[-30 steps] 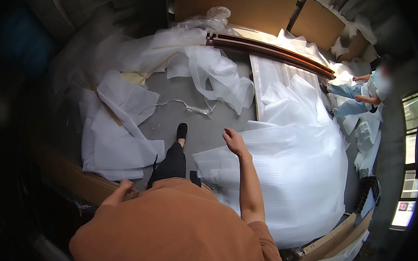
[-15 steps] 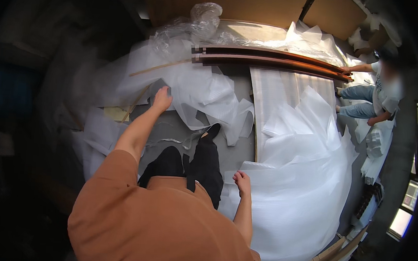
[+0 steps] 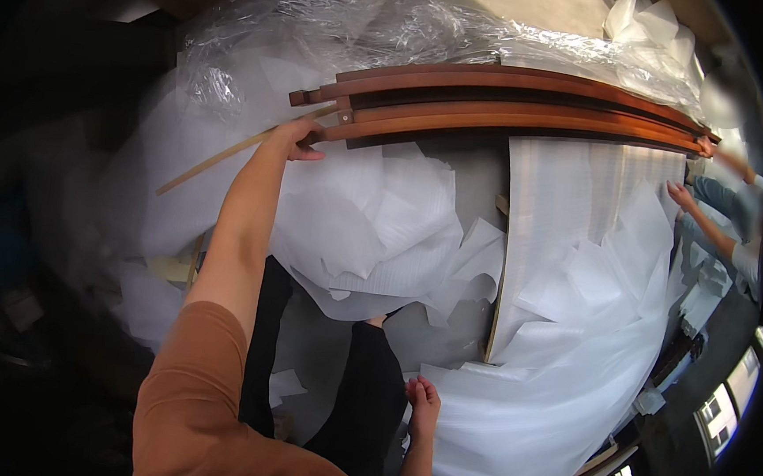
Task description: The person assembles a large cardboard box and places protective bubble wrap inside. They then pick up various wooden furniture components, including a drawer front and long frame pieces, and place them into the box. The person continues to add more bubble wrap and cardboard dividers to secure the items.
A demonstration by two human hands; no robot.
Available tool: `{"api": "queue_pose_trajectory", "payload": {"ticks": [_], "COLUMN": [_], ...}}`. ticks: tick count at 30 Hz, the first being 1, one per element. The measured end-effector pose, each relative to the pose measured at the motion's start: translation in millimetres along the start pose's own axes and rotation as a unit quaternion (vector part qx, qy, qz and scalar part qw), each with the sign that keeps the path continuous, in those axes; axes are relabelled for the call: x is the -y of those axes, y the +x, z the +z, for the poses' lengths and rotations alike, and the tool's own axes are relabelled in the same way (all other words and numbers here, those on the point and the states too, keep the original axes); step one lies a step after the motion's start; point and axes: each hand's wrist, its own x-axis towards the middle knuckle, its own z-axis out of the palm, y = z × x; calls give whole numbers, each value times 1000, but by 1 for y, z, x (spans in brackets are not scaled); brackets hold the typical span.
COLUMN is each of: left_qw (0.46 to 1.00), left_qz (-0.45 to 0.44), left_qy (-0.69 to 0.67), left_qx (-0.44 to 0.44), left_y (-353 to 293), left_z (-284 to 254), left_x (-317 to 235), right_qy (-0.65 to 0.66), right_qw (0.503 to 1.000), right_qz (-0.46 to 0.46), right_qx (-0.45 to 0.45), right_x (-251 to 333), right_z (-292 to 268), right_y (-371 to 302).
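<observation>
Crosswise, the brown rails lay ahead of both hands, long axis running left to right. The left hand was nearer, at their left end, thumb spread from fingers; whether it gripped could not be told. The right hand, well apart near white sheeting, was loosely part-open, nothing visible in it.

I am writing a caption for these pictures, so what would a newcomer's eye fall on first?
Probably the long reddish-brown beams across the upper part, with the person's left hand at their left end. Then comes the large heap of white sheeting at lower right, beside the right hand.
</observation>
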Motion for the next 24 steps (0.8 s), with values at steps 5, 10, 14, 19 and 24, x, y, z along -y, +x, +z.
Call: {"api": "queue_pose_trajectory", "payload": {"ticks": [5, 10, 14, 19, 24], "left_qw": [983, 952, 936, 911, 880], "left_qz": [-126, -189, -258, -319, -345], "left_qy": [98, 147, 137, 134, 190], "left_qx": [90, 189, 194, 226, 265], "left_y": [36, -60, -223, -418, -604], "left_z": [-4, 33, 69, 90, 134], "left_x": [-10, 50, 108, 139, 198], "right_qy": [-32, 63, 239, 506, 463], "right_qw": [996, 987, 966, 830, 839], "right_qz": [2, -120, -92, -83, -196], "right_qx": [85, 83, 42, 220, 209], "right_x": [46, 154, 184, 188, 180], "right_z": [103, 183, 171, 75, -65], "right_y": [43, 88, 78, -49, -142]}}
